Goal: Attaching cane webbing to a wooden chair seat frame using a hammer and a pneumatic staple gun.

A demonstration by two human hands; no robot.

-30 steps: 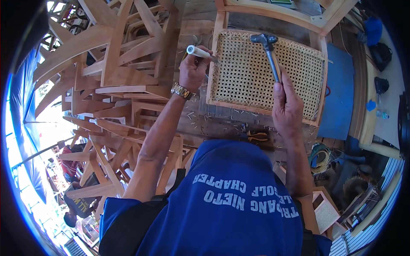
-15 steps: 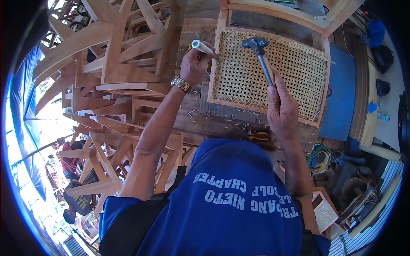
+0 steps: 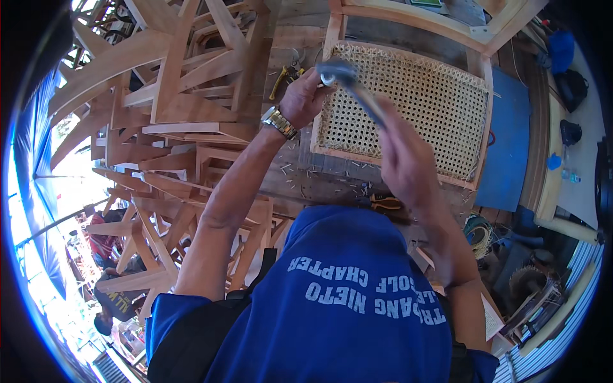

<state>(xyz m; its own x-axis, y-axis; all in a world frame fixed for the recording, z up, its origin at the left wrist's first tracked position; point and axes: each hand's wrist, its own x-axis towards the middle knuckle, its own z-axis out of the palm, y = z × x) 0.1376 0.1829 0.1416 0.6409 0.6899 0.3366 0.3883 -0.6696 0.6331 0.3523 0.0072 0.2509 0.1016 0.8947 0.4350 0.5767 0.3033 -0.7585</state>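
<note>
My left hand (image 3: 302, 101) is closed round a white-handled tool, probably a chisel (image 3: 327, 80); only its pale butt end shows beside my fingers. It is held over the left edge of a woven cane panel (image 3: 402, 115), set in a light wooden chair frame (image 3: 383, 161). In my right hand (image 3: 408, 156), blurred by motion, is a hammer (image 3: 368, 103) gripped by its handle. The dark hammer head overlaps the tool's butt end; whether they touch I cannot tell. The tool's blade is hidden.
Yellow-handled cutters (image 3: 279, 83) lie left of the panel, orange-handled pliers (image 3: 386, 203) near my body. Small pegs or offcuts (image 3: 310, 172) litter the workbench. Stacked wooden chair frames (image 3: 185, 96) crowd the left; a blue sheet (image 3: 507, 140) lies right. Another person (image 3: 118, 297) is at lower left.
My left hand has moved right with the white-handled tool, onto the panel's left edge. My right hand has swung the hammer left, bringing its head to the tool's butt. The yellow-handled cutters are now uncovered.
</note>
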